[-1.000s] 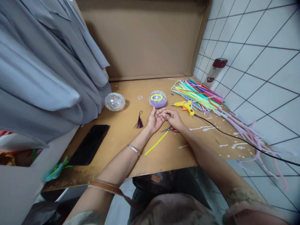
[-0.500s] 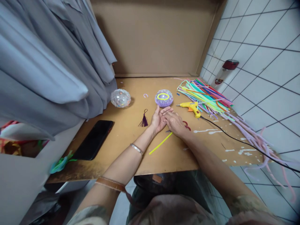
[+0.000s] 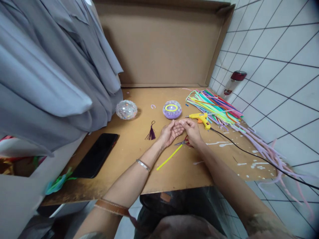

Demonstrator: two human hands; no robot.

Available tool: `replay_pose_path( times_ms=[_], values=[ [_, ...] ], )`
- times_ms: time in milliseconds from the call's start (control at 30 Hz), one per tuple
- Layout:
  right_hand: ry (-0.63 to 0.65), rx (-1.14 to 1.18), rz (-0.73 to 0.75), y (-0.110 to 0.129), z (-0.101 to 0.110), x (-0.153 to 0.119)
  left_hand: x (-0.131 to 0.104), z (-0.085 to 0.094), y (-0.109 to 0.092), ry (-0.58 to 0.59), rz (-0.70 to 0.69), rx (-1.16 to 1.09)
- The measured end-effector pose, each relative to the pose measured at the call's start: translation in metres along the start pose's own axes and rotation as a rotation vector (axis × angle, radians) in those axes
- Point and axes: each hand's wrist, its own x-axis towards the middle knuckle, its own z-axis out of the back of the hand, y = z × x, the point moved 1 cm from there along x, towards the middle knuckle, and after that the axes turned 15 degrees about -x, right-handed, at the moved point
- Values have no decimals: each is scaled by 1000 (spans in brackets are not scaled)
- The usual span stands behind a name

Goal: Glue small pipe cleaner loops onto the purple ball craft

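Note:
My left hand [image 3: 170,133] is palm up over the table with its fingers loosely spread, and nothing shows in it. My right hand [image 3: 191,130] has its thumb and fingertips pressed together at the left fingertips; whatever they hold is too small to make out. Just beyond is a purple ball [image 3: 171,113] with a yellow ring [image 3: 171,108] on top. Scissors with red handles [image 3: 183,142] lie partly under my right hand, touching a yellow stick [image 3: 169,157]. A yellow glue gun [image 3: 202,119] rests to the right.
A clear decorated ball [image 3: 126,110], a dark tassel [image 3: 151,132] and a black phone [image 3: 96,155] lie to the left. Colourful pipe cleaners [image 3: 214,106] cover the back right, near a red-lidded jar [image 3: 233,83]. The black cord [image 3: 244,148] runs rightward.
My right hand has moved off my left palm to its fingertips, uncovering more of the scissors. The camera view has shifted slightly.

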Motion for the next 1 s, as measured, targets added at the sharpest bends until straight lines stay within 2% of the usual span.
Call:
replay_pose_path(
  times_ms=[100, 300, 400, 533, 633, 833, 1000],
  values=[
    [23, 86, -68, 0, -2, -1, -1, 1, 1, 4, -51, 113],
    [55, 68, -45, -4, -3, 0, 2, 4, 2, 14, -159, 220],
    [46, -37, 16, -4, 0, 0, 5, 8, 2, 35, -267, 364],
    [-30, -248, 167, 0, 3, -1, 6, 15, 1, 49, -430, 661],
    [3, -194, 127, 0, 2, -1, 3, 15, -3, 83, -486, 781],
    [90, 44, -43, 2, -2, -3, -2, 5, -6, 55, -565, 721],
    [100, 189, -102, 7, 2, -1, -1, 2, -5, -5, -503, 603]
  ],
)
